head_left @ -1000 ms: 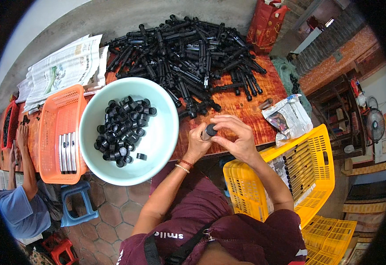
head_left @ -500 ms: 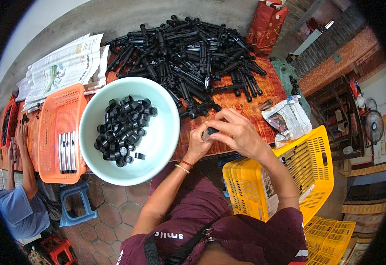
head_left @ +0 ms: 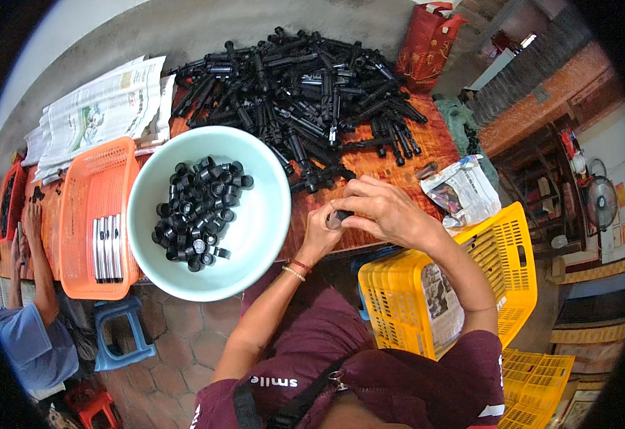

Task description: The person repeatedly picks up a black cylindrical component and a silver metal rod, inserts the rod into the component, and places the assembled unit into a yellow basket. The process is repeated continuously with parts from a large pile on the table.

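Note:
In front of my body, my left hand (head_left: 319, 234) is closed round a tube with a dark end (head_left: 337, 218), seen nearly end-on. Most of the tube is hidden by the fingers. My right hand (head_left: 382, 209) meets it from the right, thumb and fingers pinching the dark end. Left of my hands stands a pale blue bowl (head_left: 279, 207) with a pile of short black caps (head_left: 196, 207) in it. Beyond, a large heap of black tubular parts (head_left: 298, 93) covers the back of the table.
An orange basket (head_left: 76, 236) holding several silver tubes (head_left: 106, 247) stands left of the bowl. At my right are a yellow crate (head_left: 398, 307) with rows of tubes, and a plastic packet (head_left: 462, 189). Another person's hands (head_left: 30, 229) work at the far left. Newspapers (head_left: 98, 107) lie behind.
My right forearm has swung slightly outward to the right, with its fingers still on the tube's dark end. The left hand has hardly moved. The whole view has shifted a little.

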Available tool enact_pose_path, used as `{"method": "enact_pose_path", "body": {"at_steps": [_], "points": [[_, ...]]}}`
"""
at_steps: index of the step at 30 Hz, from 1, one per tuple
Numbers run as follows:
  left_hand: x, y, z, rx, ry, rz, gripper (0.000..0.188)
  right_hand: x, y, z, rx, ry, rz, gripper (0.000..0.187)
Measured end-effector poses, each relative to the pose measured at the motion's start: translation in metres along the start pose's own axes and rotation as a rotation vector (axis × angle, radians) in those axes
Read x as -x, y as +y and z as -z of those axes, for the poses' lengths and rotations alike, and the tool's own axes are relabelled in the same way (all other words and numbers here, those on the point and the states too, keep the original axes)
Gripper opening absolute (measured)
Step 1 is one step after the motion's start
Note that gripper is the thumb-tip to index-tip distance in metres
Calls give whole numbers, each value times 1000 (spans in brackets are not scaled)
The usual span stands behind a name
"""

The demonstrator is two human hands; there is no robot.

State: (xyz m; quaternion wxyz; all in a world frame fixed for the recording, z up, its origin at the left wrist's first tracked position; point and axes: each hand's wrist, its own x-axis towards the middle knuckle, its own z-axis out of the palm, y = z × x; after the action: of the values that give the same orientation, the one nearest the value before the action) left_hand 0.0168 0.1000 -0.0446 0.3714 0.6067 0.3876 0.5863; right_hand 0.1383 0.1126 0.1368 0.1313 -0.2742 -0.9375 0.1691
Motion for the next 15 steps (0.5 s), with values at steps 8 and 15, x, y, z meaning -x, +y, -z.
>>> {"method": "enact_pose_path", "body": {"at_steps": [8,15], "points": [[15,-19,-5,-263,-24,-232,39,-38,-3,-20,75,22,-11,37],[42,-54,-2,-300,-347,136,43,-56,-1,-51,11,-237,-98,56]]}}
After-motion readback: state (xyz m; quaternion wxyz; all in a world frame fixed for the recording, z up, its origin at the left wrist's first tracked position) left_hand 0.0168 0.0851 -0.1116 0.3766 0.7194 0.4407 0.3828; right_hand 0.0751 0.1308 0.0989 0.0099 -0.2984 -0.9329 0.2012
